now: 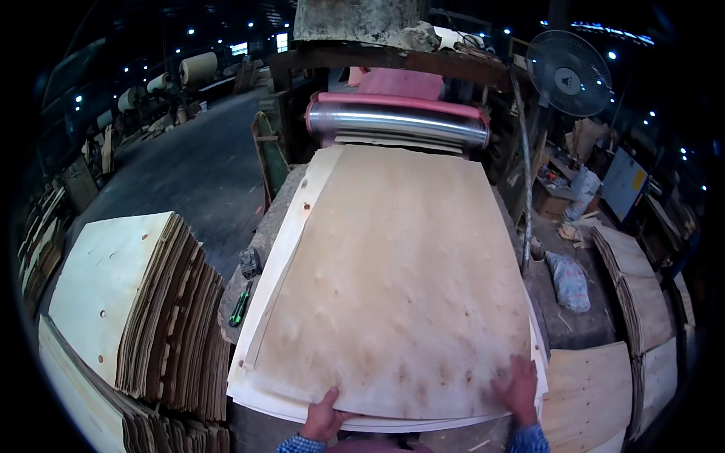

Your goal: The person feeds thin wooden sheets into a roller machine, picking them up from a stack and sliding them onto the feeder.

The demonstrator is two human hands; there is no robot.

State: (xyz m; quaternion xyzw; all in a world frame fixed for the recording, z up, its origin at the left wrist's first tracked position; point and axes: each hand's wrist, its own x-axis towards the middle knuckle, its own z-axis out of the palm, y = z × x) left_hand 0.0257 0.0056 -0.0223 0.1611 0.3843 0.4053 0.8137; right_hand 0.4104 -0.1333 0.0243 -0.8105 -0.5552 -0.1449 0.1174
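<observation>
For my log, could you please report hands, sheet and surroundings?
Left hand at near edge, thumb on top sheet. Right hand at near-right corner. Roller beyond far edge. Green cutter left, off sheet.

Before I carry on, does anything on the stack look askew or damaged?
Yes. The top sheet sits askew: a paler sheet beneath shows along its left side. Dark blotches mark the top sheet's near part, and a brown spot marks the paler sheet's far left.

Right hand (517,389): blurred. Both checked sleeves (530,440): cut off by the lower edge. The wooden sheets (393,287) hide most of the surface (273,226) beneath.
</observation>
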